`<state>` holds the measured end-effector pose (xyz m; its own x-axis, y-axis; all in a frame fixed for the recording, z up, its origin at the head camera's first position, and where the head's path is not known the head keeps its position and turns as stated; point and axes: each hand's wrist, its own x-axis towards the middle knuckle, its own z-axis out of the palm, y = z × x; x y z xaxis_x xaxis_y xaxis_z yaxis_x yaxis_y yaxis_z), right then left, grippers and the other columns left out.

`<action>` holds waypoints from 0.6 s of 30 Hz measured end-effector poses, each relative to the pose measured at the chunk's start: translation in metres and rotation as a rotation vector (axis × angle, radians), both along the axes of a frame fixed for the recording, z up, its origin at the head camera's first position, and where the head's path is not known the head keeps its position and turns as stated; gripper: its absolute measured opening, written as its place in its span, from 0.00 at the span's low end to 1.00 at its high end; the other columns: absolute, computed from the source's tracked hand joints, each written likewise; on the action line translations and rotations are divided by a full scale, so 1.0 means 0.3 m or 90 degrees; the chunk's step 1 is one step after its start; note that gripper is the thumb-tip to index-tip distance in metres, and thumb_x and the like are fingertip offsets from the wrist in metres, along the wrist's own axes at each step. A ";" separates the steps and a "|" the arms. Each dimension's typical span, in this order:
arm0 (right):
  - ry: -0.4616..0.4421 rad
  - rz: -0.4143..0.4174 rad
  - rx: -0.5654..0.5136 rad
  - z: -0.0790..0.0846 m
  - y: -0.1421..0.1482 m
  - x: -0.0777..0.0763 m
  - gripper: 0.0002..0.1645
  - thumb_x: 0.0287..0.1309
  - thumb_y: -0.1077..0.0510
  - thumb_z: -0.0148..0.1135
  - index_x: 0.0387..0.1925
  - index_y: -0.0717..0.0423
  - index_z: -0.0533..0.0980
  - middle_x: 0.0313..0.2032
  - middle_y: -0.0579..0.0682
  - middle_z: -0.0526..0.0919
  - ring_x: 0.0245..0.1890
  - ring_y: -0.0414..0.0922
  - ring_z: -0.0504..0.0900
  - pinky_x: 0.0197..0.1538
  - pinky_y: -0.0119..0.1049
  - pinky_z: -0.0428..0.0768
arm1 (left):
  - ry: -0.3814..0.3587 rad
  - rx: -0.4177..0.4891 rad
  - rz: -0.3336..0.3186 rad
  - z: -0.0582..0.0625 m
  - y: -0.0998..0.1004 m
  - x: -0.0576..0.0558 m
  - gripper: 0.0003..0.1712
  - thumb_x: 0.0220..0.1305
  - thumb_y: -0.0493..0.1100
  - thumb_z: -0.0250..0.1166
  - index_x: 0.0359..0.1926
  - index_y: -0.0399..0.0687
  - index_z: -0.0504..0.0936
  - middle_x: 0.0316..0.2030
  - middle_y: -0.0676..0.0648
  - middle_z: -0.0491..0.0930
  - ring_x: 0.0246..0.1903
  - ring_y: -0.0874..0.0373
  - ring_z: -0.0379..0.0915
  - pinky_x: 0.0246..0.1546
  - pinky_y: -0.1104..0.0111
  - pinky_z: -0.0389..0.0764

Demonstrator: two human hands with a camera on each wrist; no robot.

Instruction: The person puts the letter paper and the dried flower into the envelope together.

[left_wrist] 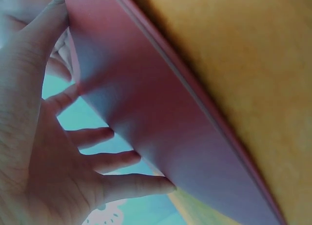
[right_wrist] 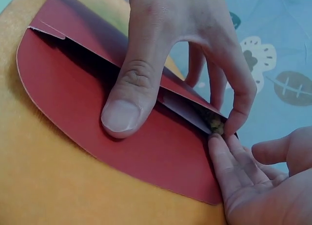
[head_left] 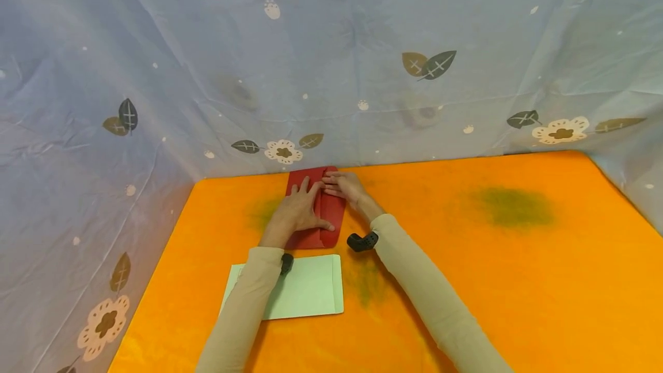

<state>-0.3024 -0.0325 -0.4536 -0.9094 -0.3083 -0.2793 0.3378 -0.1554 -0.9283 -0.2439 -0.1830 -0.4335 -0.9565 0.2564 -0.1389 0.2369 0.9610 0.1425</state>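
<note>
A red envelope (head_left: 331, 212) lies at the back of the table with its flap folded out and its pocket gaping. Over it spreads my left hand (head_left: 299, 212), thumb pressing on the flap and fingers along the pocket's edge. In the left wrist view, the fingertips (left_wrist: 163, 184) of that hand touch the red paper. My right hand (head_left: 348, 186) reaches to the far end of the opening, its fingers fairly straight at the corner. Beside those fingertips, in the right wrist view, a small yellowish-green crumbly piece (right_wrist: 216, 123) and a white paper edge (right_wrist: 183, 113) show inside the pocket.
A pale green envelope (head_left: 305, 286) lies nearer on the orange tablecloth (head_left: 440, 235), partly under the left forearm. A patterned grey-blue curtain (head_left: 331, 73) rises right behind the table's far edge. Black wrist cameras (head_left: 362, 242) sit at both cuffs.
</note>
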 end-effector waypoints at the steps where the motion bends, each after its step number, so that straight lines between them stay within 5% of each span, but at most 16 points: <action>1: -0.003 -0.003 0.007 -0.002 0.001 0.002 0.23 0.73 0.67 0.42 0.65 0.69 0.67 0.60 0.65 0.75 0.58 0.57 0.78 0.56 0.41 0.77 | -0.003 0.001 0.000 -0.001 -0.001 0.000 0.67 0.38 0.77 0.71 0.74 0.53 0.54 0.74 0.34 0.47 0.68 0.28 0.53 0.62 0.42 0.66; 9: -0.014 -0.025 0.029 -0.020 -0.020 0.018 0.19 0.72 0.67 0.47 0.58 0.71 0.73 0.53 0.67 0.80 0.48 0.52 0.85 0.52 0.39 0.80 | -0.016 -0.008 0.006 -0.004 -0.024 0.003 0.65 0.38 0.76 0.72 0.73 0.54 0.56 0.74 0.33 0.49 0.67 0.28 0.53 0.61 0.42 0.66; 18: 0.010 0.026 0.046 -0.001 0.021 0.017 0.21 0.73 0.66 0.46 0.62 0.73 0.69 0.56 0.69 0.77 0.56 0.58 0.79 0.55 0.41 0.78 | -0.020 -0.008 0.000 0.000 -0.023 -0.016 0.64 0.39 0.76 0.71 0.73 0.55 0.57 0.74 0.33 0.49 0.68 0.27 0.52 0.62 0.41 0.65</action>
<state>-0.2974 -0.0263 -0.4539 -0.9008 -0.3248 -0.2881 0.3279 -0.0739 -0.9418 -0.2488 -0.1899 -0.4334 -0.9516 0.2545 -0.1721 0.2326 0.9628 0.1377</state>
